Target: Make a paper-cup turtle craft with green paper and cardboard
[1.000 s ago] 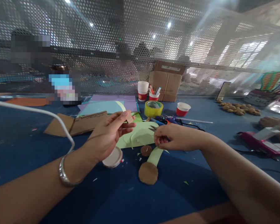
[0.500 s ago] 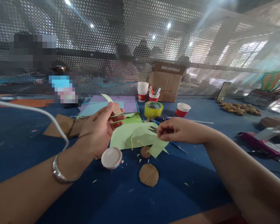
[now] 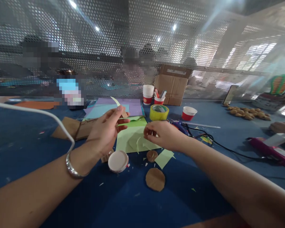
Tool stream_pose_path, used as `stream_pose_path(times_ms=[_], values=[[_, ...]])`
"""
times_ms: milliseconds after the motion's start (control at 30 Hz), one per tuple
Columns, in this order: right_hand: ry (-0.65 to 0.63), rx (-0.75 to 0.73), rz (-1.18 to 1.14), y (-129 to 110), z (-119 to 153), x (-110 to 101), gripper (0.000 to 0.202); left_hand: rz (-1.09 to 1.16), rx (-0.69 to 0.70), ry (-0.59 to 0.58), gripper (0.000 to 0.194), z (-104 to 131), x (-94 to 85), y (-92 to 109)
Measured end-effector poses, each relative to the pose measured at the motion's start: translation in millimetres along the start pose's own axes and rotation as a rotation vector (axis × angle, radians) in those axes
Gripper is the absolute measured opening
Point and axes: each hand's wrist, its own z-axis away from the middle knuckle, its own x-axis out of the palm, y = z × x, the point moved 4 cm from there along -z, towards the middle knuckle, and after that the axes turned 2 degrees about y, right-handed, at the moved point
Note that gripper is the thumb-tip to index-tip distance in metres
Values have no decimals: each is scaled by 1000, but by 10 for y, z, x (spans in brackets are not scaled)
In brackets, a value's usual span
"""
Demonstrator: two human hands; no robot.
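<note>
My left hand (image 3: 109,129) pinches a small brown cardboard piece (image 3: 124,113) and a thin pale green paper strip (image 3: 115,100) between thumb and fingers. My right hand (image 3: 160,134) hovers over the light green paper (image 3: 125,139), its fingers curled; what they hold, if anything, is hidden. Below the hands a white paper lid or cup (image 3: 118,161) lies near my left wrist. A small cardboard disc (image 3: 152,155), a green paper square (image 3: 164,158) and a larger cardboard disc (image 3: 155,179) lie on the blue table.
Yellow tape (image 3: 159,112), stacked cups (image 3: 148,94), a cup of pens (image 3: 159,100) and a red-white cup (image 3: 189,113) stand behind. A glue gun (image 3: 179,126) with black cable lies right. A white cable (image 3: 49,115) crosses the left. Another person's hand (image 3: 281,127) is far right.
My right hand has moved left toward my left hand, and the scissor blades seen by its fingers are no longer visible. The glue gun and its cable have come into view. The view has shifted slightly.
</note>
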Motion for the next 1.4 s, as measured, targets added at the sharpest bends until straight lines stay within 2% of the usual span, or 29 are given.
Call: stream_pose_path(times_ms=[67, 233, 433, 533, 667, 800, 933, 1100, 1233, 1400], values=[[-18, 0, 16, -38, -147, 128, 14, 7, 36, -15, 35, -29, -14, -18], [-93, 23, 33, -46, -439, 365, 35, 9, 67, -40, 25, -133, -69, -77], [-132, 79, -75, -83, -555, 451, 25, 20, 24, -49, 19, -113, -62, -107], [-77, 86, -158, -88, -539, 428, 13, 6, 6, -60, 16, -95, -60, -117], [52, 45, -295, -66, -458, 296, 4, -35, -10, -79, 18, -93, -83, -131], [184, 15, -416, -20, -362, 151, 10, -80, -48, -98, 22, -50, -60, -132], [296, 2, -625, 15, -315, 94, 16, -106, -59, -124, 25, 36, 6, -126], [348, 19, -725, 5, -311, 95, 22, -92, -60, -220, 27, 123, 81, -152], [378, 71, -725, 37, -297, 97, 31, -107, -116, -205, 25, 133, 64, -180], [370, 77, -687, 38, -274, 113, 30, -163, -144, -197, 26, 116, 34, -185]])
